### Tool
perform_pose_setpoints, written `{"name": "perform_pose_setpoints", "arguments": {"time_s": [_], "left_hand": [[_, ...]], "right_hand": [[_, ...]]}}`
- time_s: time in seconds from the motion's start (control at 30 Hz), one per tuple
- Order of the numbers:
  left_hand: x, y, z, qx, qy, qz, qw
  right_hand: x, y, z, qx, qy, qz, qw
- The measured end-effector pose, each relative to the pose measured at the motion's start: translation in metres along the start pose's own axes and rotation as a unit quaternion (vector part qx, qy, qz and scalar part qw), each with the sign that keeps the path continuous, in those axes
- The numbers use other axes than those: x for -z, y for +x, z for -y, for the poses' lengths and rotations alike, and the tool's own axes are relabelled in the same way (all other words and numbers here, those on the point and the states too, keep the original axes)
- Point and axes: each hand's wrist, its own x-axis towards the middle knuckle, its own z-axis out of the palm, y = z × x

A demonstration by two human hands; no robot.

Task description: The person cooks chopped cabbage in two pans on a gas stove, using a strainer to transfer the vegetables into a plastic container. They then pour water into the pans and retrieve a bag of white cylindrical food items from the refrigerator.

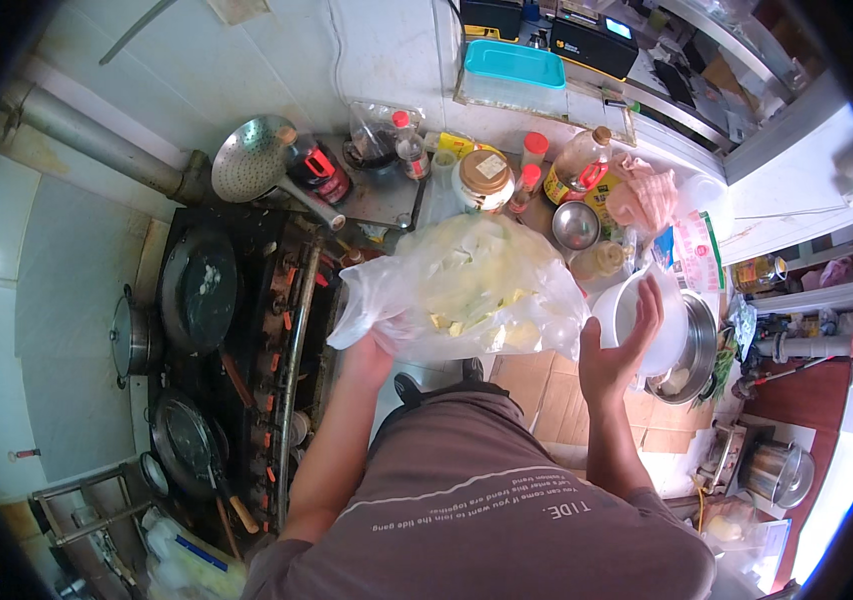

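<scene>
A large translucent plastic bag (486, 277) holding pale yellow and green pieces, perhaps cut vegetables, is spread out in front of me. My left hand (370, 356) grips its bunched left end. At the bag's right end is my right hand (621, 341), raised with the fingers apart and the thumb close to the bag's corner; nothing shows in its grasp. Just beyond that hand stands a white plastic tub (666, 322), partly over a steel pot (700, 345).
To the left, a black stove carries a wok (199, 289) and a second pan (185, 442). Behind the bag are a brown-lidded jar (485, 180), sauce bottles, a small steel bowl (576, 225) and a perforated steel ladle (250, 159). Flattened cardboard (558, 397) lies on the floor.
</scene>
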Motion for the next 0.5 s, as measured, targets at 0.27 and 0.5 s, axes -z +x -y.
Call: {"name": "perform_pose_setpoints", "arguments": {"time_s": [0.27, 0.5], "left_hand": [[-0.008, 0.006, -0.007, 0.055, 0.027, 0.099, 0.993], [0.003, 0.02, -0.004, 0.132, 0.02, -0.063, 0.989]], "right_hand": [[-0.157, -0.021, -0.039, 0.092, 0.014, 0.701, 0.707], [-0.166, 0.061, -0.031, -0.359, -0.043, 0.496, 0.79]]}}
